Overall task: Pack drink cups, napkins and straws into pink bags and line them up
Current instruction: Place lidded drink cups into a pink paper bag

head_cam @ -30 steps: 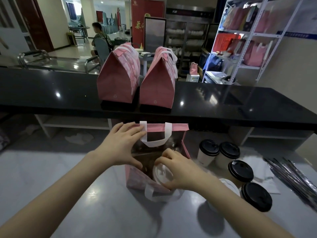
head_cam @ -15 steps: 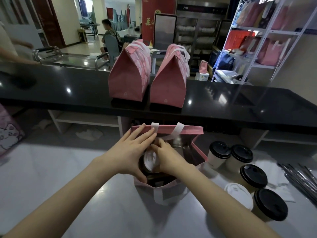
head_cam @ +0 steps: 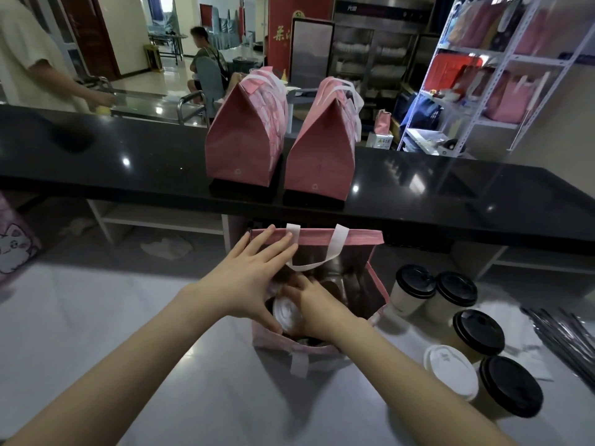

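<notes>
White-lidded cup (head_cam: 285, 312) inside pink bag (head_cam: 363, 235), between hands: right hand (head_cam: 318, 304) grips it; left hand (head_cam: 254, 278), fingers straight, presses bag wall.

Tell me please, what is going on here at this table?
A person is packing drinks. The right hand holds a white-lidded cup inside the open pink bag on the grey table, while the left hand, fingers straight, rests on the bag's left side. Five more cups, napkins and straws are at the right. Two closed pink bags stand side by side on the black counter behind.
</notes>
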`<act>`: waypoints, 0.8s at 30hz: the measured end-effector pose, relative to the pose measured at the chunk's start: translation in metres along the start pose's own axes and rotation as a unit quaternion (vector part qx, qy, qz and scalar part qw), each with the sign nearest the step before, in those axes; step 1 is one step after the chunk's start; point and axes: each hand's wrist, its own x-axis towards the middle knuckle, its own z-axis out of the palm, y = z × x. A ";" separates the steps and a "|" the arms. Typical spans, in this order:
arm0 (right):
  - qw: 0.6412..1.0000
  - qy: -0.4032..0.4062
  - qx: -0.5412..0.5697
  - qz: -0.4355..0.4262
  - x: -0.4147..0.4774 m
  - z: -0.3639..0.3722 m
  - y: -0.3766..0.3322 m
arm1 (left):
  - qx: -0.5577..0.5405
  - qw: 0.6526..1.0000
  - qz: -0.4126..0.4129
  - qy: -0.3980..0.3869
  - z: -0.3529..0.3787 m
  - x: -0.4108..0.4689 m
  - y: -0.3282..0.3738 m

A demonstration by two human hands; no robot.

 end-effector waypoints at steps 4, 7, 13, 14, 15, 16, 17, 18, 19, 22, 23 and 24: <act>1.000 0.007 -0.012 -0.004 -0.010 0.007 0.002 | 0.003 1.000 -0.005 -0.010 0.000 0.008 -0.003; 1.000 0.012 -0.018 -0.004 -0.010 0.014 0.000 | 0.006 1.000 -0.004 -0.018 0.004 0.013 0.000; 0.999 -0.034 -0.004 0.030 0.002 0.010 -0.003 | -0.012 1.000 0.002 -0.018 0.004 0.016 -0.003; 0.998 -0.044 0.001 0.034 0.002 0.006 -0.004 | -0.017 1.000 0.002 -0.017 0.004 0.016 -0.005; 0.998 -0.051 0.014 0.037 0.002 0.001 -0.004 | -0.024 1.000 0.000 -0.015 0.004 0.016 -0.007; 0.997 -0.057 0.033 0.043 0.000 -0.005 -0.005 | -0.032 0.999 -0.002 -0.015 0.004 0.017 -0.010; 0.995 -0.059 0.053 0.052 -0.003 -0.013 -0.005 | -0.041 0.999 -0.006 -0.015 0.004 0.018 -0.012; 0.994 -0.056 0.069 0.061 -0.007 -0.021 -0.005 | -0.050 0.999 -0.011 -0.017 0.003 0.019 -0.014; 0.993 -0.050 0.079 0.066 -0.012 -0.030 -0.005 | -0.058 0.998 -0.015 -0.020 0.003 0.021 -0.017; 0.996 -0.022 0.058 0.067 -0.038 -0.055 0.003 | -0.069 0.997 -0.020 -0.011 0.003 0.029 -0.021; 0.996 -0.008 0.044 0.073 -0.048 -0.062 0.007 | -0.071 0.997 -0.019 -0.003 0.003 0.032 -0.021; 0.996 0.008 0.027 0.081 -0.058 -0.067 0.013 | -0.074 0.997 -0.018 0.005 0.003 0.035 -0.020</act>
